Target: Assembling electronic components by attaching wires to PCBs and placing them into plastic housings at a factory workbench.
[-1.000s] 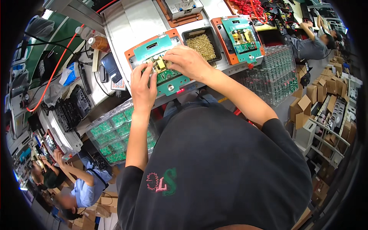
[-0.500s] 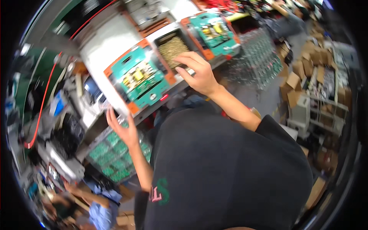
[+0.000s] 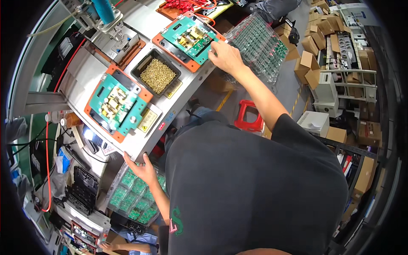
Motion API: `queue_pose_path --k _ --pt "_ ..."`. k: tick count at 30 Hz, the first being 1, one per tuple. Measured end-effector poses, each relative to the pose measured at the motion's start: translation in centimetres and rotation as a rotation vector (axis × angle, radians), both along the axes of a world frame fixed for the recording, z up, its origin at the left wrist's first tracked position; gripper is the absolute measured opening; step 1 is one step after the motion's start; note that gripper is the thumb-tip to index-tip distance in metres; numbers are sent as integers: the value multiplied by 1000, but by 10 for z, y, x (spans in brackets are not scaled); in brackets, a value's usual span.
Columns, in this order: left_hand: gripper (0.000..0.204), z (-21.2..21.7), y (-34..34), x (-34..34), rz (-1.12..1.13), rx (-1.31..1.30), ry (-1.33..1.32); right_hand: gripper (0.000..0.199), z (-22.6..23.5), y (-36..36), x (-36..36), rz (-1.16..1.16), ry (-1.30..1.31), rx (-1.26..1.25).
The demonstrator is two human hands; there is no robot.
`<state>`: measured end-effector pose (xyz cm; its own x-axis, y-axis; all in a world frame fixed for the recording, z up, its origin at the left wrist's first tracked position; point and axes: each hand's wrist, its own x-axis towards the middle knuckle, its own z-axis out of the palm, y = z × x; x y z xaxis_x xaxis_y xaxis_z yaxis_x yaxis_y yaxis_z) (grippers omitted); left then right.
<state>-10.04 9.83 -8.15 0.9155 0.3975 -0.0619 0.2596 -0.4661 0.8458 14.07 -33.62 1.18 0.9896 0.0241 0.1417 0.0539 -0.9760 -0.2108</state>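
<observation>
My right hand is at the front right corner of the right fixture, a teal plate on an orange-brown base. Its fingers are curled against the plate's edge, and what lies under the fingertips is hidden. A green circuit board with yellow parts sits in that plate. My left hand, fingers apart, is by the front left corner of the white machine table, holding nothing. Nearest to it is the left fixture, also teal on orange-brown, with another circuit board in it.
Between the fixtures stands a black bin of small brass-coloured screws. Behind it rises a machine head with a blue cylinder. Clear-wrapped stacks of circuit boards flank the table. A red stool and cardboard boxes are at right.
My right hand has gone from above the screw bin to the right fixture's corner, its fingers now curled in. The view has shifted, and my left hand stays near the table's left corner.
</observation>
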Motion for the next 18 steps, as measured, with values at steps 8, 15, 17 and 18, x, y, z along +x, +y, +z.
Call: queue_pose_path --k 8,15,17,18 --pt "69 24 7 13 115 243 -177 39 14 -62 25 600 -130 45" --pt "49 106 -120 104 380 98 -574 23 61 -81 127 970 -600 218" --pt "45 121 -190 136 376 180 -477 14 80 -47 184 959 -687 300" --pt "41 120 -219 143 328 92 -405 18 80 -24 209 974 -649 530"
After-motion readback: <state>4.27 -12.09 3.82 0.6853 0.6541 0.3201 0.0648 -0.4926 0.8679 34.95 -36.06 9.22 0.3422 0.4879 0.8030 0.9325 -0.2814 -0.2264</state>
